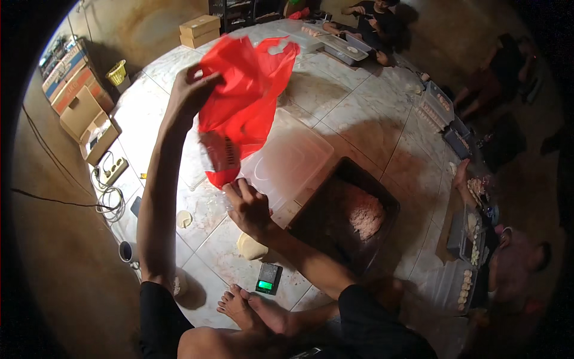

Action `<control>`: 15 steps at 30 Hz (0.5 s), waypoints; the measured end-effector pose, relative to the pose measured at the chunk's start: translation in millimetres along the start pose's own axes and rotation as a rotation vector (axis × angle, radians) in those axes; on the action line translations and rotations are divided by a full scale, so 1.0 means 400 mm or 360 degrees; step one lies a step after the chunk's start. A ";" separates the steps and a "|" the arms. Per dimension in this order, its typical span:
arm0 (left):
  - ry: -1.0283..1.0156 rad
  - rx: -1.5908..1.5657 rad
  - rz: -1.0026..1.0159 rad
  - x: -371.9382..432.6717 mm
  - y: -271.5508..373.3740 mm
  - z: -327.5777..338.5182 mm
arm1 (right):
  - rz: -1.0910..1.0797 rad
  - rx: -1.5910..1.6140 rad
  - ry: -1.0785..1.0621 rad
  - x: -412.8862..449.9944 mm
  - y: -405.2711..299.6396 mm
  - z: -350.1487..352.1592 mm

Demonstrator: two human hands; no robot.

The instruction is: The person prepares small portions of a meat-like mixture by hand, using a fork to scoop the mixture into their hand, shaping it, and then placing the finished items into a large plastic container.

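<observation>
My left hand [193, 89] grips the side of a thin red plastic bag [244, 96] held up in front of me. Lower down, my right hand [249, 210] has its fingers closed on the bag's bottom end, where some clear plastic also shows. A clear plastic wrapper with a barcode [222, 153] lies against the lower part of the bag. Behind the bag is a translucent plastic container or lid [293, 155]. Beneath my right wrist sits a stack of round dough wrappers [251, 247]. To the right, a dark tray [309, 224] holds pink minced filling [367, 217].
A small digital scale [269, 278] with a lit display lies near my feet. One loose round wrapper [184, 219] is on the tiled floor [210, 242]. At left are a cup [127, 252], power strip [115, 171] and open cardboard box [87, 121]. Several people sit along the right with trays [453, 287].
</observation>
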State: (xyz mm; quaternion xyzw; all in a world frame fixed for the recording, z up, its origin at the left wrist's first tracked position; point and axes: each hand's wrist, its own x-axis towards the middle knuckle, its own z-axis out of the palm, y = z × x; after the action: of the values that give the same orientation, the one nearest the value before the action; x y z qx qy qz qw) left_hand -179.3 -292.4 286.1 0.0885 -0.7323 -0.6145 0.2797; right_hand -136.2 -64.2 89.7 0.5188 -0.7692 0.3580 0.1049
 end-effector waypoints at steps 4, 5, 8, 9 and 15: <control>0.0341 0.0993 0.0745 -0.099 0.071 0.002 | 0.0278 0.0210 -0.0286 0.031 -0.060 -0.014; 0.0444 0.1094 0.0886 -0.121 0.082 -0.014 | 0.0272 0.0224 -0.0264 0.030 -0.085 -0.061; 0.0429 0.1188 0.1049 -0.203 0.119 -0.124 | -0.0063 0.0784 -0.0222 -0.007 -0.060 -0.209; 0.0423 0.1139 0.1111 -0.238 0.132 -0.147 | -0.0016 0.1233 -0.0107 -0.015 -0.055 -0.284; 0.0367 0.1015 0.1249 -0.421 0.175 -0.035 | -0.0350 0.1183 -0.0597 0.100 -0.020 -0.333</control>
State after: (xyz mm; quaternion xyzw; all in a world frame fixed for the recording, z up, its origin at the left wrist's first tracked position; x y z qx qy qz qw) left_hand -17.6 -208.6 303.0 -0.0447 -0.8256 -0.1959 0.5272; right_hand -174.7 -6.8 210.9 0.6563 -0.5337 0.4970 -0.1934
